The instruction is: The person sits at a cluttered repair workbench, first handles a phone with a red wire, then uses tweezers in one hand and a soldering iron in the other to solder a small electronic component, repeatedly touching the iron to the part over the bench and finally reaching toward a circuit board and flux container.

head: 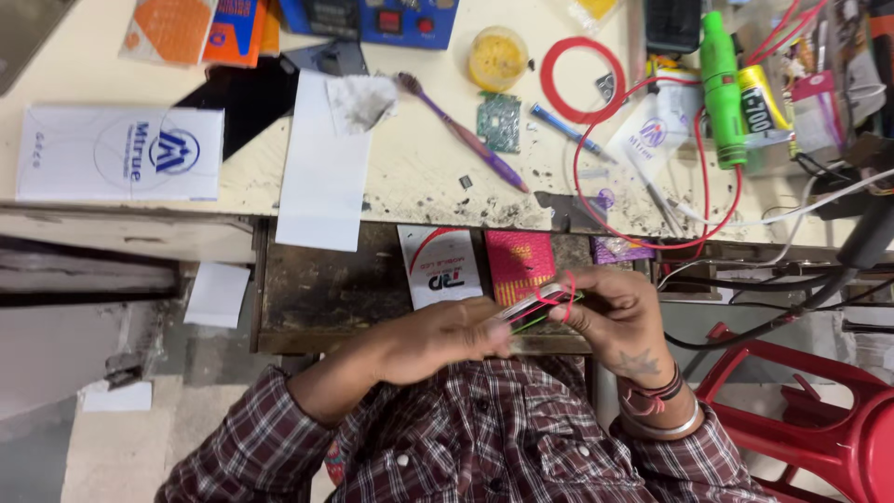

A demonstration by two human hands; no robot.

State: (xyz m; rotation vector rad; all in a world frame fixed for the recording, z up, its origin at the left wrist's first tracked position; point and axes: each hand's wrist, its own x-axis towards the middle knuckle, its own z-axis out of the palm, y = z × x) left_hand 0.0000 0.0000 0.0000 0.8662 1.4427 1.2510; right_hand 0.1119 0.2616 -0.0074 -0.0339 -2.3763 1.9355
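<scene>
On the counter [419, 177], a purple toothbrush [463, 133] lies at twelve o'clock, a small green circuit board [500, 122] just beside it. A white box [119, 153] sits at ten o'clock. A green tool [723, 88] and a looping red cable [652, 237] lie at two o'clock. A red plastic stool [819, 419] stands at four o'clock.

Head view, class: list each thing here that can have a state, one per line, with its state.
Left hand: closed on the near end of the phone.
Right hand: gripping the phone's far end.
Phone: held edge-on between both hands, red rubber bands around it.
Drawer: pulled open, small boxes inside.
Purple toothbrush: lying flat on the bench.
Red wire: looped loosely across the bench.
</scene>
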